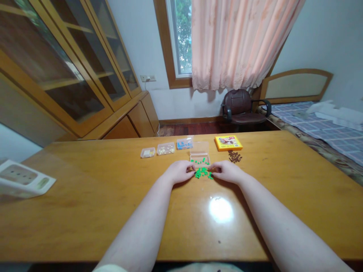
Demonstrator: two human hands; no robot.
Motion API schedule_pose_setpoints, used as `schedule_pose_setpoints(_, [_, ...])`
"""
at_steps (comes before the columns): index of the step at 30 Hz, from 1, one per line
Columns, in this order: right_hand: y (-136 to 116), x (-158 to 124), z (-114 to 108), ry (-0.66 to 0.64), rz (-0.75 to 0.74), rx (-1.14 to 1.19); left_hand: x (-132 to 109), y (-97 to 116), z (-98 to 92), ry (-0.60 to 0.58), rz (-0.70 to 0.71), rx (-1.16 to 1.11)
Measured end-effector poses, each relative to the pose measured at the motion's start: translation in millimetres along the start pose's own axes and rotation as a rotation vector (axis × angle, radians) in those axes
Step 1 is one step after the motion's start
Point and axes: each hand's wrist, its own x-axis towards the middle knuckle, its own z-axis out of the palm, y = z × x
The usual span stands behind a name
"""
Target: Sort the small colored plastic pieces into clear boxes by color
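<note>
— Hard to make out?
— Left hand (181,172) and right hand (226,172), both half-curled beside loose green pieces (202,173) on the table (85,196), just in front of the open clear box (199,155); impossible to tell whether gripping any.
— Cut off?
— White object (25,180), at left edge.
— Room for moving?
— Broad toward the near edge, narrow past the box

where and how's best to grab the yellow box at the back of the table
Probably by the right-hand short edge of the yellow box, with the right hand coming from the right, thumb on top and fingers against the side. It lies flat and shallow, and brown pieces are scattered just off its near edge, so a front approach could disturb them.
</note>
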Motion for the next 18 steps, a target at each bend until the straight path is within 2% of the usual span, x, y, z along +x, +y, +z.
schedule_pose_setpoints(7, [6.1,4.4,4.1,-0.049,-0.011,0.015,-2.3,2.6,-0.9,-0.114,-0.023,-0.034])
schedule_pose_setpoints(18, [1.2,4.2,6.0,-0.022,-0.043,-0.103,1.2,9.0,-0.5,-0.158,-0.015,-0.009])
